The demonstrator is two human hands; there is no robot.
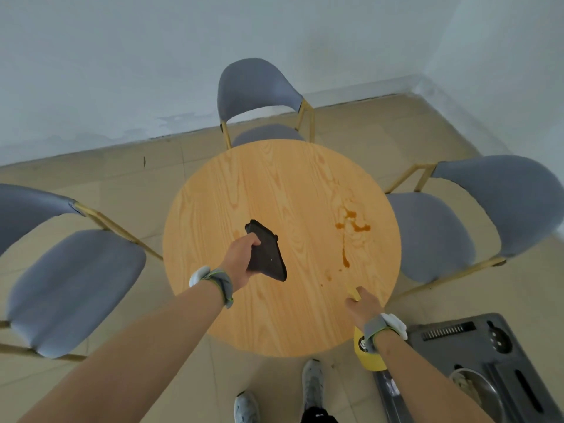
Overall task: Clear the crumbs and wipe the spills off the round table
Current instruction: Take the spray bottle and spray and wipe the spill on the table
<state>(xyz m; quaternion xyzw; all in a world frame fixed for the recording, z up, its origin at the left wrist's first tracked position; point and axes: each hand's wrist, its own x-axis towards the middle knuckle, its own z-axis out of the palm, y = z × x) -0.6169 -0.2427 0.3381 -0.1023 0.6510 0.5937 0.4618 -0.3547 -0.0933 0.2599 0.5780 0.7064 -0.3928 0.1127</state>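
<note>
Left hand: the left hand (pixel 241 260) is closed around a black dustpan (pixel 267 251), fingers wrapped over its left edge, holding it above the middle of the table with the far end tilted up.
Right hand: the right hand (pixel 364 303) rests at the near right part of the table, fingers curled on a small yellow piece (pixel 354 293); what that piece is cannot be told.
Wrists: each wrist carries a grey strap with a white tracker (pixel 199 275).
Spill: an orange-brown spill (pixel 352 224) lies on the right side of the table, with a thin streak running toward the right hand and a few small spots near it.
Table: the round wooden table (pixel 274 325) stands among three grey chairs (pixel 433 236).
Floor: a yellow bottle (pixel 367 355) and a dark cart (pixel 476 349) stand beside the right arm.
</note>
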